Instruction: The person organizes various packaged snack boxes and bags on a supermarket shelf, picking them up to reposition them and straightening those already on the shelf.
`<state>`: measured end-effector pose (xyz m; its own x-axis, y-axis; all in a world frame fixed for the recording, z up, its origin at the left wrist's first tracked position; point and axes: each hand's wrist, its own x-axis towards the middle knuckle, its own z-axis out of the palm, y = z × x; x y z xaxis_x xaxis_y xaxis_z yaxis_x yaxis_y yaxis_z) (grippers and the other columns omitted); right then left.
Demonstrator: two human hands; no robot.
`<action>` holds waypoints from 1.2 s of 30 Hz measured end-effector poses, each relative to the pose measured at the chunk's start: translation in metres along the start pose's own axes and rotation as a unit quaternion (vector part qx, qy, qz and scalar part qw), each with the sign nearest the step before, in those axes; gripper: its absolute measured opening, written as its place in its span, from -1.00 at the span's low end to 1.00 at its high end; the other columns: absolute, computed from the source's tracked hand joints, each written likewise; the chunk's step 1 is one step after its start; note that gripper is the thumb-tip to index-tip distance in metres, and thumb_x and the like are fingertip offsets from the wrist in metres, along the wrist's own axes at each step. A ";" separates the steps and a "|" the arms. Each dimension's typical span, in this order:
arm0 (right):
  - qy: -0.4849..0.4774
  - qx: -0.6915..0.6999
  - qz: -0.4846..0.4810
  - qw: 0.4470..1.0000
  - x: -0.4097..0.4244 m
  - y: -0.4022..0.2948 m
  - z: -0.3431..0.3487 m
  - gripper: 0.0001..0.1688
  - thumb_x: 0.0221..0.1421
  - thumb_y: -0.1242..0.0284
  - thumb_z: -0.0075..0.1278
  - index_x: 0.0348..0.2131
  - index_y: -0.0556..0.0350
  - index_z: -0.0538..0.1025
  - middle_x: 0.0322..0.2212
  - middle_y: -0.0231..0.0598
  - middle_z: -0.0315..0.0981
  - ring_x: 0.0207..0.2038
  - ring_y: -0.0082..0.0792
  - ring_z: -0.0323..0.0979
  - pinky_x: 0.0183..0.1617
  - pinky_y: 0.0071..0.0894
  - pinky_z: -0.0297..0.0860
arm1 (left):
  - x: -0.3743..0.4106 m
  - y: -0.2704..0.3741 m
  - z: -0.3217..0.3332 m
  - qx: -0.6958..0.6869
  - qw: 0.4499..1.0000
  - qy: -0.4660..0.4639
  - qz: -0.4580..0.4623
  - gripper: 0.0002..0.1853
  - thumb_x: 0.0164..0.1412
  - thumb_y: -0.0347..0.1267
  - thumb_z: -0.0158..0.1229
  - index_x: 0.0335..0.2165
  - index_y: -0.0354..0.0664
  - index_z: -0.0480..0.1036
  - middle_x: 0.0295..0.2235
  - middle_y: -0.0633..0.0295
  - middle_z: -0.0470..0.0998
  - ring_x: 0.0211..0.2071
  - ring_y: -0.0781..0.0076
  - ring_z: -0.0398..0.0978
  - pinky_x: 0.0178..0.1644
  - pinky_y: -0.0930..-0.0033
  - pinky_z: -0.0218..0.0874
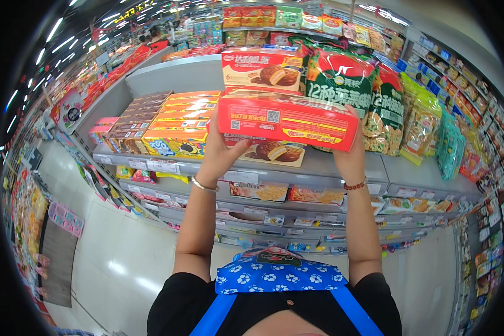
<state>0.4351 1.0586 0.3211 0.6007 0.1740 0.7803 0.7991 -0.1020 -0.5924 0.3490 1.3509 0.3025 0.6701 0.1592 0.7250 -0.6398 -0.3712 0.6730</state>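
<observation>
Between my two hands is a red carton of chocolate pies (287,119), held over the top shelf with a printed red side facing me. My left hand (219,148) grips its left end, thumb along the lower edge. On the right end, my right hand (349,149) has its fingers along the side. Behind the carton stands a matching red and cream box (260,71) picturing chocolate pies. Another such box (275,152) shows partly below it on the shelf, its upper part hidden by the held carton.
Orange and yellow biscuit boxes (182,124) and brown boxes (138,122) line the shelf to the left. Large green and red snack bags (340,75) stand close on the right. The grey shelf edge (201,168) carries price labels. Lower shelves hold more packets (258,192).
</observation>
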 end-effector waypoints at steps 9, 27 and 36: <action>0.013 -0.081 -0.052 0.995 0.025 -0.008 0.010 -0.06 -0.07 0.57 0.25 0.25 0.06 0.16 0.14 0.01 0.25 0.17 -0.04 0.27 0.19 -0.23 0.29 | 0.019 0.015 -0.021 -0.034 0.999 0.027 0.004 -0.30 0.30 -0.11 0.09 0.20 -0.33 0.10 0.06 0.04 0.33 0.07 0.32 0.30 0.18 0.25 0.12; -0.164 0.184 0.000 0.969 0.012 0.019 0.040 0.21 0.08 0.02 0.16 0.37 0.06 -0.22 0.26 -0.13 -0.01 0.26 -0.31 0.10 0.27 -0.26 0.17 | 0.005 -0.039 -0.025 0.184 0.970 0.142 0.071 -0.16 0.26 -0.28 0.15 0.30 -0.30 -0.14 0.13 -0.20 0.31 0.04 0.13 0.44 0.02 0.35 0.32; -0.100 0.103 -0.018 0.989 0.029 0.027 0.035 -0.09 0.27 -0.19 -0.32 0.24 0.20 0.15 0.29 0.05 -0.04 0.28 -0.21 0.07 0.31 -0.28 0.03 | 0.002 -0.031 -0.018 0.166 0.978 0.124 0.019 -0.26 0.21 -0.42 0.21 0.24 -0.20 0.00 0.04 0.04 0.37 -0.01 0.32 0.41 -0.04 0.36 0.36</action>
<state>0.4731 1.0956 0.3210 0.5395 0.3667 0.7579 0.7854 0.1053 -0.6100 0.3636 1.3797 0.2858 0.5101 0.3407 0.7898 -0.4782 -0.6508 0.5897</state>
